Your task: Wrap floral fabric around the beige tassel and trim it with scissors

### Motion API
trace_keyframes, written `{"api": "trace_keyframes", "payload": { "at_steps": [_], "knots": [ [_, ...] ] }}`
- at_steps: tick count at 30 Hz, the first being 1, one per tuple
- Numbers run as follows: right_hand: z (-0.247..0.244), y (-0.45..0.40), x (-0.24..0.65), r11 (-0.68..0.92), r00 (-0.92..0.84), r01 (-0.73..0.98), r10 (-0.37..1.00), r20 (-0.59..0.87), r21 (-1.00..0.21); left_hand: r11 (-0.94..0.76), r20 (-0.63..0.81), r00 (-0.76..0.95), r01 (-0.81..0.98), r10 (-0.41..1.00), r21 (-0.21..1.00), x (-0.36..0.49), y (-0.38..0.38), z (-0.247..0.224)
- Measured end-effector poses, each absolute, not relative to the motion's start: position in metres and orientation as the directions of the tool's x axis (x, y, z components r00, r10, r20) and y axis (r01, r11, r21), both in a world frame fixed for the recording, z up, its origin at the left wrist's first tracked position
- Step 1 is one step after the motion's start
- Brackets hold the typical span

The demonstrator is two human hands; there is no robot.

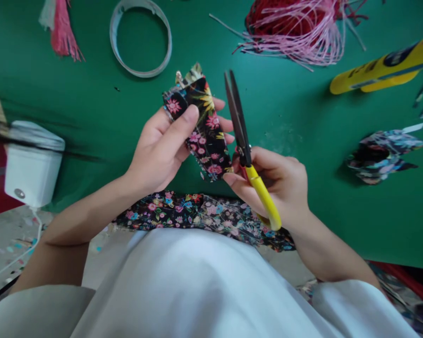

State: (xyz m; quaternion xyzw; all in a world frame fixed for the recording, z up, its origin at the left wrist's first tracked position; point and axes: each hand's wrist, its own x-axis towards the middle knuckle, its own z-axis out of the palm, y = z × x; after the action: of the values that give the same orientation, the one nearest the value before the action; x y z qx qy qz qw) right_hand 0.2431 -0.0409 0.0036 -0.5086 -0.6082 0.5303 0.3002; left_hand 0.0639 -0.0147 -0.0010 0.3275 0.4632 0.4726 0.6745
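Your left hand (158,150) is closed on a black floral fabric piece (206,136), thumb flat on its face, fingers behind. The piece is raised over the green tabletop (331,216), in front of your torso. Your right hand (284,180) is curled around the yellow-handled scissors (244,150); its thumb and index finger reach the lower right corner of the piece. The blades point away from you, beside the piece, their tips slightly apart.

Markings: the yellow object (382,70) at upper right bears a dark oval label and dark lettering; neither can be read. It is cut off by the right edge. A round mark on the white device (35,164) at left is too small to identify.

Obscured items: your right hand covers part of the scissor handle. A floral strip (176,209) at the near edge is partly covered by your forearms and shirt. A pink tassel (63,40) and a cord bundle (303,30) run out of view at the top. A dark, blurred line across the white device cannot be identified.
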Motion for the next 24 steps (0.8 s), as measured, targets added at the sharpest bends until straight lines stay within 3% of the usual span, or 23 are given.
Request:
{"api": "trace_keyframes", "payload": {
  "at_steps": [6, 11, 16, 19, 24],
  "knots": [
    [0.004, -0.038, 0.246, -0.137, -0.192, 0.289, 0.961, -0.198, -0.948, 0.308, -0.198, 0.326, -0.331, 0.925, 0.892, 0.058, -0.014, -0.002],
    [0.001, -0.039, 0.246, -0.174, -0.204, 0.284, 0.95, -0.236, -0.943, 0.335, -0.249, 0.351, -0.212, 0.903, 0.918, 0.057, -0.015, 0.0],
    [-0.002, -0.038, 0.246, -0.132, -0.171, 0.295, 0.967, -0.189, -0.946, 0.244, -0.138, 0.407, -0.223, 0.903, 0.944, 0.055, -0.016, -0.004],
    [-0.001, -0.038, 0.246, -0.152, -0.129, 0.327, 0.971, -0.204, -0.933, 0.207, -0.079, 0.515, -0.197, 0.854, 0.958, 0.052, -0.016, -0.005],
    [-0.002, -0.037, 0.246, -0.127, -0.094, 0.337, 0.981, -0.167, -0.933, 0.274, -0.111, 0.65, -0.155, 0.752, 0.949, 0.047, -0.018, 0.0]
  ]
}}
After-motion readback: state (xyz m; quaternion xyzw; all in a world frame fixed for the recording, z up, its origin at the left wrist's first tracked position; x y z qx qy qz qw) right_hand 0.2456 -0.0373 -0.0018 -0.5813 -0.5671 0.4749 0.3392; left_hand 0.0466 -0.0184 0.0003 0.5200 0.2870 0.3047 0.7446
